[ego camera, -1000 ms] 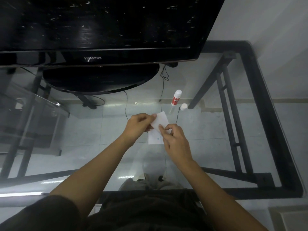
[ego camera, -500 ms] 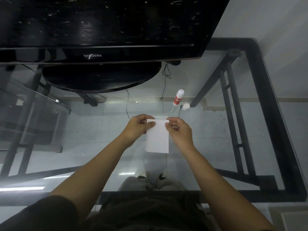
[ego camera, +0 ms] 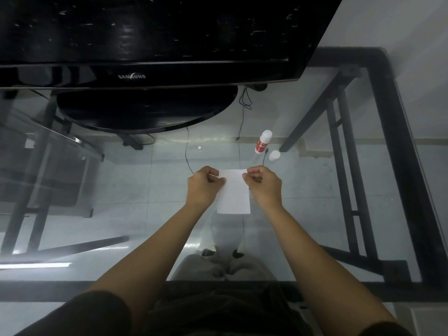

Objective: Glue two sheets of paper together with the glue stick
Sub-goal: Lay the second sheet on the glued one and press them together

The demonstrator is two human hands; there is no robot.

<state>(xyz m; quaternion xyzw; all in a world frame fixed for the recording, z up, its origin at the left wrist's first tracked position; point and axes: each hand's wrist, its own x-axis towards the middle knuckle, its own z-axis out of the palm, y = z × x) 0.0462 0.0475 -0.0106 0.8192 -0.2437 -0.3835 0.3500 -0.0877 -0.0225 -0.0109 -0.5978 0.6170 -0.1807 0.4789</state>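
Left hand: the left hand pinches the upper left corner of the paper between thumb and fingers, knuckles turned up.
Right hand: the right hand grips the upper right corner of the same paper, fingers curled in over the edge.
Paper: a white sheet held between both hands, its top edge level and the rest running down toward the person; whether it is one sheet or two pressed together cannot be told, and whether its lower edge rests on the glass cannot be told either.
Glue stick: the glue stick, white with a red label, lies tilted on the tabletop beyond the right hand, well apart from the paper.
Cap: a small white cap sits just beside the lower end of the glue stick, separate from it.
Tabletop: clear glass in a black frame, with the tiled floor visible through it.
Monitor: a black monitor on a round base stands at the far side, behind the hands.
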